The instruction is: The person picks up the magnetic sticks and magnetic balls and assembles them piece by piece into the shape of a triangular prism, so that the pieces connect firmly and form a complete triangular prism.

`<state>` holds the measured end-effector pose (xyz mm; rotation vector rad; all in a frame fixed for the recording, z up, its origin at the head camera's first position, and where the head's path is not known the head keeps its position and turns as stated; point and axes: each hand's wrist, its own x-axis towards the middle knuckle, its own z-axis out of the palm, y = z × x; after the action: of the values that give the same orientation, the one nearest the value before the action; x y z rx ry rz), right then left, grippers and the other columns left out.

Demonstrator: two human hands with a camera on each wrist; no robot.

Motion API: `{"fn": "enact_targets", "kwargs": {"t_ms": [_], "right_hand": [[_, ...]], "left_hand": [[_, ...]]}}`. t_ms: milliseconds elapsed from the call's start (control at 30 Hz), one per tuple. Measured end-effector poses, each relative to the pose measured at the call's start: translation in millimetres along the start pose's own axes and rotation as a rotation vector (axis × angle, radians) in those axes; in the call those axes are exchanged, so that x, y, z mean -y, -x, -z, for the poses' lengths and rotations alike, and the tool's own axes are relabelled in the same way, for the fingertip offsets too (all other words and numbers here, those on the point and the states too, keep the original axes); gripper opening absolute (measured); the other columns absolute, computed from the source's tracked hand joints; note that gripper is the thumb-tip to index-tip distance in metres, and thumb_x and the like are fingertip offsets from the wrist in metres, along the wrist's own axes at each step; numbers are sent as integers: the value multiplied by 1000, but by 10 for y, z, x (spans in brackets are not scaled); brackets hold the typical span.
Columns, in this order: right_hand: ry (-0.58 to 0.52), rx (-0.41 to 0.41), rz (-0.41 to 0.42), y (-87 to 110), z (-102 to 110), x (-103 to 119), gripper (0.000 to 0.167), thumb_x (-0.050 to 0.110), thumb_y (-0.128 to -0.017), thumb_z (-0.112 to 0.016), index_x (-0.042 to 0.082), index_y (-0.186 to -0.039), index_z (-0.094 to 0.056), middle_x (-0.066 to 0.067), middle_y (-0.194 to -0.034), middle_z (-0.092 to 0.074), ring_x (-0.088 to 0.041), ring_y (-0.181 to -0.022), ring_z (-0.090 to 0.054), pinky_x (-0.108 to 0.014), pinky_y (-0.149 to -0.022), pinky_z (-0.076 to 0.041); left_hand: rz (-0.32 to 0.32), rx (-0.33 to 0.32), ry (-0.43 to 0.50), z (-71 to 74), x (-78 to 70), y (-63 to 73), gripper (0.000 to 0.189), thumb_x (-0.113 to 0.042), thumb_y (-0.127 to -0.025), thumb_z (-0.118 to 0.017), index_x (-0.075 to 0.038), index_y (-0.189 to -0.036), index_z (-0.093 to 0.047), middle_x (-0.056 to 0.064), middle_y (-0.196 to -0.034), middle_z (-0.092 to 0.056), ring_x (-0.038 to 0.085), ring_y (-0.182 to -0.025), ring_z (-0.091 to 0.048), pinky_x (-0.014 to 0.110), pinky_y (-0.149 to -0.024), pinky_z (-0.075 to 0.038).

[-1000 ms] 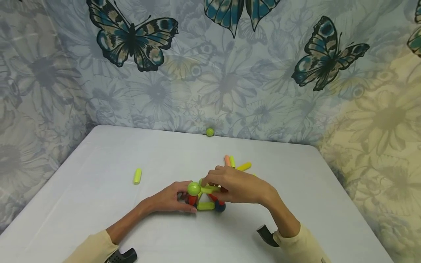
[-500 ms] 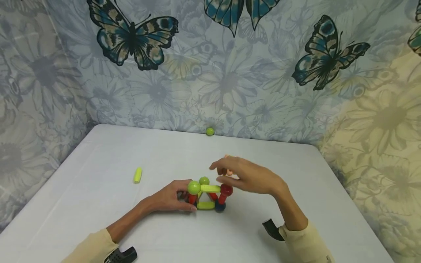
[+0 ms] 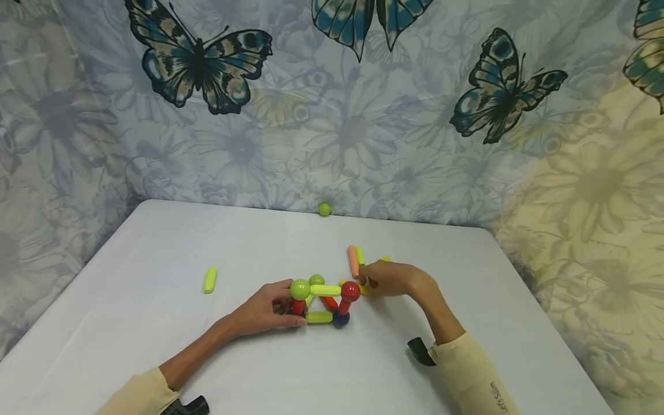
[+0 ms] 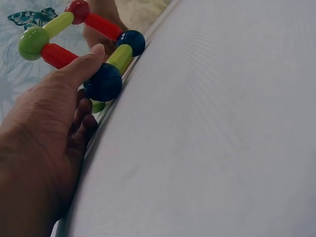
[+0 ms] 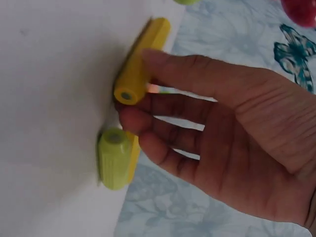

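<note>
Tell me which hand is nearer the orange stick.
Right. The right hand is just beside the orange stick, by its near end; the left hand is farther, to its lower left in the head view, holding the toy frame.

Right hand (image 5: 227, 133) pinches a yellow stick (image 5: 143, 59) between thumb and finger. Green stick (image 5: 113, 163) near it (second yellow stick (image 5: 134, 155) partly behind). Red ball (image 5: 301, 10), upper corner, cut off.

The left sleeve (image 3: 137, 392) is cream and ends well behind the fingers (image 4: 85, 106); the right sleeve (image 3: 469, 374) matches it, with small, dark, hard-to-read lettering (image 3: 499, 397) running lengthwise, farther back. By the sleeve ends, likewise behind the fingers, sit a left black fitting (image 3: 194, 406) and a right black fitting (image 3: 421, 351).
</note>
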<state>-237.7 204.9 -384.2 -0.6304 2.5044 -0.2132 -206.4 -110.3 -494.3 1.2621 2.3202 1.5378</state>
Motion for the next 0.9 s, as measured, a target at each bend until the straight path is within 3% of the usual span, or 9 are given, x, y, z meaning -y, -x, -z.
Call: {"fn": "enact_targets", "kwargs": {"t_ms": [133,300,433,567,667,767,900], "right_hand": [[40,35,-21,-31,-54,25,15,5,-94,-74,15,-100,-66,1,-88,-62,-15,-84,-56,-33,-79,-51],[20,50,9,155,103,2,16,6,-90,-75,14,-102,-71,2,-87,-63,-13,-83,-56,-30,-77,-50],[-71,-2,106,403,263,-21,17,7,-92,-72,15,-106,-69,4,-90,-65,-10,-83,-57,-25,-73,-49],[-96,-62,258,606,345,11,13,12,-95,-70,19,-104,-64,9,-88,-64,-7,-82,-59,-24,-71,-51],[-77,-67,339,668,346,121,13,13,-95,-70,21,-99,-60,13,-87,-64,-4,-81,-59,-25,-74,-53],[-71,-9,387,642,284,314,14,11,-96,-67,21,-102,-60,13,-91,-67,1,-84,-60,-23,-79,-54],[-84,84,361,501,142,595,16,8,-96,-66,20,-104,-58,10,-88,-65,3,-74,-60,-19,-71,-52]], "left_hand": [[15,-30,-26,-16,13,8,20,-26,-92,-82,-18,-108,-73,-1,-92,-56,13,-71,-51,19,-62,-42],[42,-100,-61,-9,-4,2,16,-26,-91,-83,-18,-99,-72,0,-90,-57,12,-71,-52,19,-62,-43],[64,-122,-71,-4,-16,-3,17,-25,-90,-83,-17,-99,-71,-2,-91,-59,11,-72,-54,19,-64,-46],[79,-121,-75,-22,-19,-12,18,-25,-90,-83,-16,-100,-71,-4,-92,-59,7,-73,-54,19,-64,-47],[78,-115,-69,-28,-15,-22,19,-26,-91,-82,-16,-102,-72,-4,-93,-59,5,-75,-53,19,-65,-48],[79,-110,-65,-20,-20,-26,19,-26,-91,-82,-16,-104,-73,-4,-94,-59,5,-76,-54,20,-67,-48],[93,-111,-79,1,-27,-15,20,-28,-91,-83,-16,-104,-73,-5,-95,-59,6,-77,-55,20,-68,-49]]}}
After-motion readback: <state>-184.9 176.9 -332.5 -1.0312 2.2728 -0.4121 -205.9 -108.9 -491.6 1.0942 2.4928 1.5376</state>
